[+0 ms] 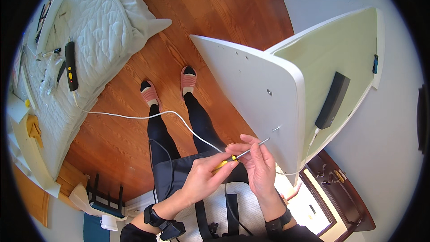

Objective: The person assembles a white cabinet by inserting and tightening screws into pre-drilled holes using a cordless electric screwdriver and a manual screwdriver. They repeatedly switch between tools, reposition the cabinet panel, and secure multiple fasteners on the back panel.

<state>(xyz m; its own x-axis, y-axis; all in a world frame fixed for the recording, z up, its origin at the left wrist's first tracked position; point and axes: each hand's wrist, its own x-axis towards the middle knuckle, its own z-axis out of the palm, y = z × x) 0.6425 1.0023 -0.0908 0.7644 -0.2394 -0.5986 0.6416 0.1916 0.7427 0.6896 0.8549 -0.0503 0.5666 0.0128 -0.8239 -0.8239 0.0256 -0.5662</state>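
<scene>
A screwdriver with a yellow-and-black handle (220, 166) and a thin metal shaft (265, 141) is in front of my lap. My left hand (205, 173) is closed around the handle. The fingers and thumb of my right hand (260, 168) close about the shaft, and the tip sticks out past them. Just beyond that tip, a small screw (276, 129) stands out from the white panel (255, 90) of a piece of furniture. Higher up on the panel is a round metal fitting (269, 92), along with several small holes.
A black bar-shaped device (333, 100) and a small dark-handled tool (375, 64) lie on the furniture's green surface. A white cable (166, 112) runs from a black cordless tool (70, 66) on the quilted bed (105, 27) toward my hands. A dark door (339, 188) stands at lower right.
</scene>
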